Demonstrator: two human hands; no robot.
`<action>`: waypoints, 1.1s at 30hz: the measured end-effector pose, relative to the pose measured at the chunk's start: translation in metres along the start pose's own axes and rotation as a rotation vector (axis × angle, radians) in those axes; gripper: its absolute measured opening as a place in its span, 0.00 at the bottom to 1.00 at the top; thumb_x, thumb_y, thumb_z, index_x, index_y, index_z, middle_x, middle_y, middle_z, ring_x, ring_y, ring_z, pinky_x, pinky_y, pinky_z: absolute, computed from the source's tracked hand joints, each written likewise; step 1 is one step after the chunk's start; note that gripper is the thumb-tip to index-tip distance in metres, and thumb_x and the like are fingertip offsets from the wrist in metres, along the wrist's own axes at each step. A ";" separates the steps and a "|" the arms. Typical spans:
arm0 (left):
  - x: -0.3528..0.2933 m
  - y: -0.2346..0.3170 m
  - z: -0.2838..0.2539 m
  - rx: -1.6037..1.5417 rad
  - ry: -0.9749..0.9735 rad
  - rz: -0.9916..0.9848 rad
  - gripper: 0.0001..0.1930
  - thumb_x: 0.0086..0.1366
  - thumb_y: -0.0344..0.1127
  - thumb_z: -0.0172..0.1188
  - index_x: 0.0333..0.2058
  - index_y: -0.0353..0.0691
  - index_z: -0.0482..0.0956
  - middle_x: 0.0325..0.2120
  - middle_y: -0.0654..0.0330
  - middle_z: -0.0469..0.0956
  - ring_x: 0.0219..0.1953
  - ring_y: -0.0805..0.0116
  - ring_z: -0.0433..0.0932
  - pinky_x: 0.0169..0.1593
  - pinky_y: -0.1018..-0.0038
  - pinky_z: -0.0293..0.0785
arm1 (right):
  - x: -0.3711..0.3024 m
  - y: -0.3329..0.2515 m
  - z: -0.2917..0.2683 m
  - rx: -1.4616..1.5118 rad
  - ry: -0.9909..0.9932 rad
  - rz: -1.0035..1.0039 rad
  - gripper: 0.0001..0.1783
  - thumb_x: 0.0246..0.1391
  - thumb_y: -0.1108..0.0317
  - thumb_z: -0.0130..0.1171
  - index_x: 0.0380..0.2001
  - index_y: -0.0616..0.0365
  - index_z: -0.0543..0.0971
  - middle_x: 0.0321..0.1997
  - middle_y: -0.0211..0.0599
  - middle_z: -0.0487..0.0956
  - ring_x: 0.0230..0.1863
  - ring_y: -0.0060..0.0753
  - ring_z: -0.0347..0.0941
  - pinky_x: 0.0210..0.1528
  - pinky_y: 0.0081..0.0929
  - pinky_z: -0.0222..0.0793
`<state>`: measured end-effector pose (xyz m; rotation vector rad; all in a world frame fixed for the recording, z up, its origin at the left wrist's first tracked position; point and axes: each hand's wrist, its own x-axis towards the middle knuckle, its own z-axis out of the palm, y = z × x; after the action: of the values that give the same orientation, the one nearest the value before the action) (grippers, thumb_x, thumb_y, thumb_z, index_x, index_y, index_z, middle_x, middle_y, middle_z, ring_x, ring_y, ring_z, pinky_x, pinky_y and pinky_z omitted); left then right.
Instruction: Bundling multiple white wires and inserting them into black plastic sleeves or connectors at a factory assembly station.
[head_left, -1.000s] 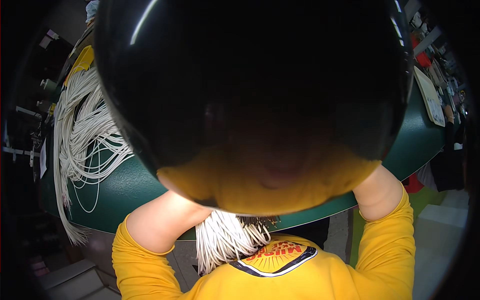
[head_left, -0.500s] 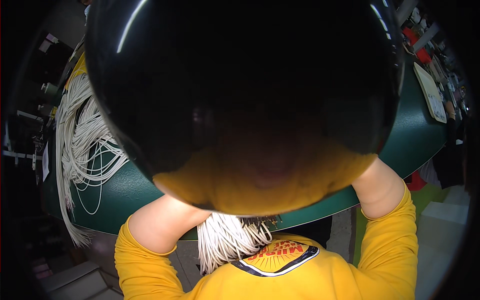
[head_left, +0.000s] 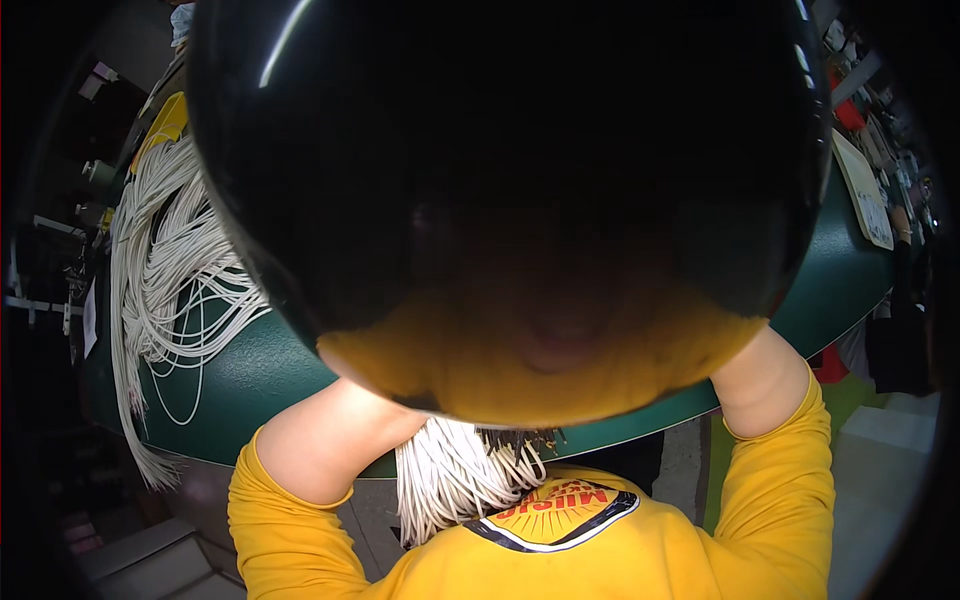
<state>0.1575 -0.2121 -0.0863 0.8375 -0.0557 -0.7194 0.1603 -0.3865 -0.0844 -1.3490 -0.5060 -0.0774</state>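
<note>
A large glossy black dome (head_left: 520, 150) fills the middle of the view and hides both my hands. My left forearm (head_left: 335, 440), bare below a yellow sleeve, runs up behind the dome's lower left edge. On the right, my right forearm (head_left: 760, 385) goes behind its lower right edge. A thick bundle of white cables (head_left: 450, 480) hangs over the table's near edge beside my left forearm, against my yellow shirt. Dark tips show at its upper right. What either hand holds or touches is hidden.
The green table (head_left: 270, 375) curves across the view. On its left lies a big heap of long white cables (head_left: 180, 260), some hanging over the edge, with a yellow thing (head_left: 170, 118) behind. A pale flat tray or board (head_left: 862, 190) lies at the right edge.
The black dome has shifted slightly to the right and up in the view. Both forearms have barely moved, and the white cables lie as before.
</note>
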 end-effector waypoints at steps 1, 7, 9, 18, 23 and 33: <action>0.006 -0.003 -0.002 -0.001 -0.008 -0.008 0.17 0.47 0.21 0.53 0.39 0.31 0.66 0.23 0.56 0.71 0.23 0.68 0.72 0.28 0.75 0.68 | -0.002 0.003 -0.004 0.044 0.027 0.012 0.09 0.43 0.81 0.48 0.33 0.65 0.71 0.27 0.31 0.72 0.22 0.06 0.62 0.24 0.03 0.57; -0.008 -0.003 -0.011 0.023 0.040 0.010 0.17 0.47 0.20 0.54 0.38 0.29 0.66 0.23 0.56 0.71 0.22 0.67 0.72 0.28 0.75 0.68 | 0.009 -0.013 0.001 -0.226 -0.096 -0.046 0.09 0.46 0.78 0.46 0.33 0.65 0.70 0.23 0.32 0.72 0.17 0.09 0.62 0.20 0.05 0.57; 0.004 -0.007 -0.010 0.012 -0.040 0.002 0.17 0.47 0.22 0.54 0.38 0.29 0.66 0.23 0.55 0.71 0.22 0.68 0.72 0.28 0.76 0.68 | 0.006 -0.014 -0.007 0.058 -0.096 0.250 0.08 0.50 0.72 0.44 0.31 0.64 0.70 0.20 0.33 0.72 0.14 0.11 0.60 0.17 0.06 0.55; 0.002 0.000 -0.012 -0.013 -0.258 -0.083 0.19 0.48 0.26 0.55 0.41 0.31 0.66 0.24 0.55 0.71 0.24 0.71 0.72 0.29 0.80 0.70 | 0.001 0.003 0.006 0.325 -0.226 0.433 0.05 0.47 0.73 0.52 0.22 0.63 0.72 0.16 0.30 0.72 0.15 0.15 0.65 0.19 0.09 0.58; 0.000 0.003 -0.006 -0.018 -0.147 -0.114 0.19 0.48 0.24 0.55 0.41 0.31 0.65 0.26 0.56 0.70 0.25 0.72 0.72 0.31 0.80 0.70 | 0.000 -0.003 0.011 0.359 -0.156 0.475 0.04 0.45 0.75 0.54 0.21 0.63 0.72 0.17 0.31 0.73 0.16 0.16 0.67 0.20 0.11 0.62; -0.002 -0.002 -0.012 -0.009 -0.023 -0.130 0.19 0.48 0.22 0.54 0.42 0.32 0.66 0.27 0.58 0.70 0.26 0.73 0.73 0.32 0.81 0.71 | 0.004 -0.003 0.004 0.286 -0.130 0.492 0.21 0.58 0.60 0.35 0.25 0.66 0.72 0.17 0.34 0.72 0.10 0.13 0.58 0.13 0.08 0.52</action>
<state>0.1586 -0.2041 -0.0955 0.8301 -0.0187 -0.8512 0.1614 -0.3828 -0.0797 -1.1670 -0.2687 0.4727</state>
